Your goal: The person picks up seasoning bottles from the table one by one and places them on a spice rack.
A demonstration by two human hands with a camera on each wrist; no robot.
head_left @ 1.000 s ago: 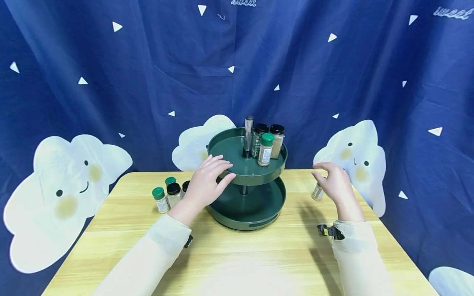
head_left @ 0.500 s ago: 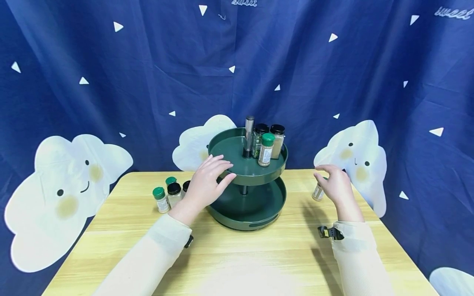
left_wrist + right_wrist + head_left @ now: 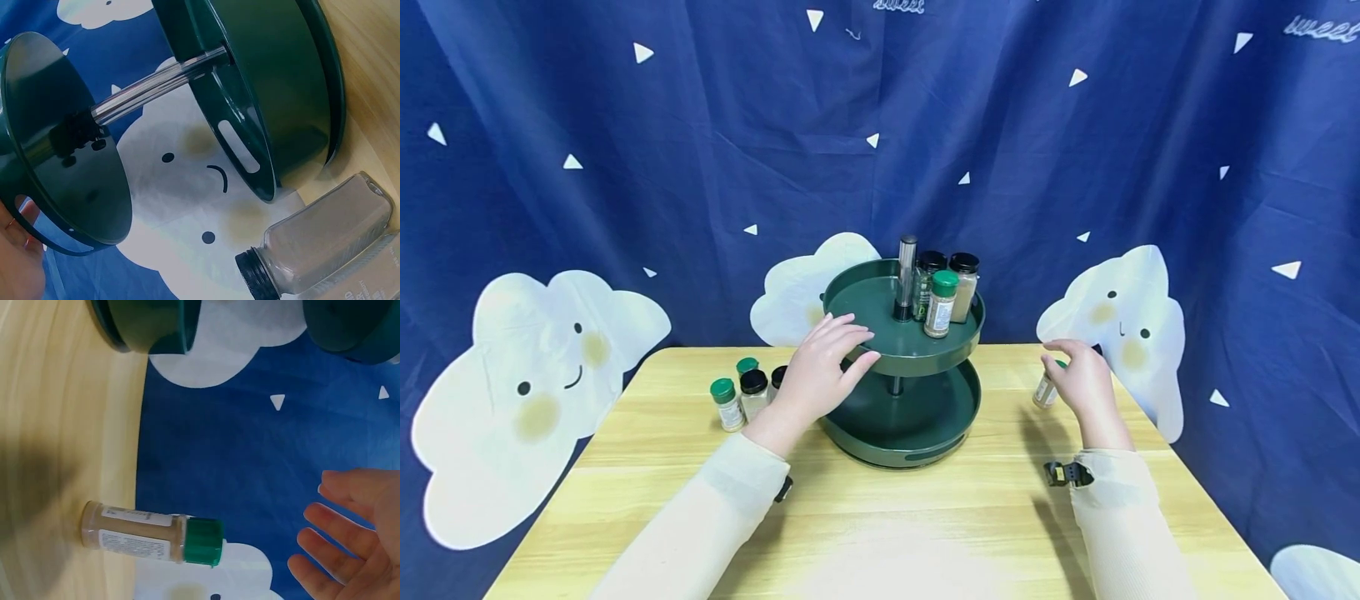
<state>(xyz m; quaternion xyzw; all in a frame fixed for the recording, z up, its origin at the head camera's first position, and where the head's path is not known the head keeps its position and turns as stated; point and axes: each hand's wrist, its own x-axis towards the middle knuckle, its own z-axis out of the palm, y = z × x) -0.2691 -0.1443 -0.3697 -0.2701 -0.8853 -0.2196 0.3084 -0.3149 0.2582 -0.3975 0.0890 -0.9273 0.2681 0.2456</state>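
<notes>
The pale wooden bench (image 3: 887,533) spans the lower frame; the green two-tier rack (image 3: 917,365) stands on it, centre. Left hand (image 3: 820,371) is at the rack's upper-left rim, fingers loosely apart from thumb, contact unclear. Right hand (image 3: 1086,379), fingers wide, hovers near an upright green-capped jar (image 3: 1044,392), centre-right.

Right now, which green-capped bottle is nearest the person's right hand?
The bottle alone right of the stand; another is on the upper tray, two at the left of the table.
</notes>
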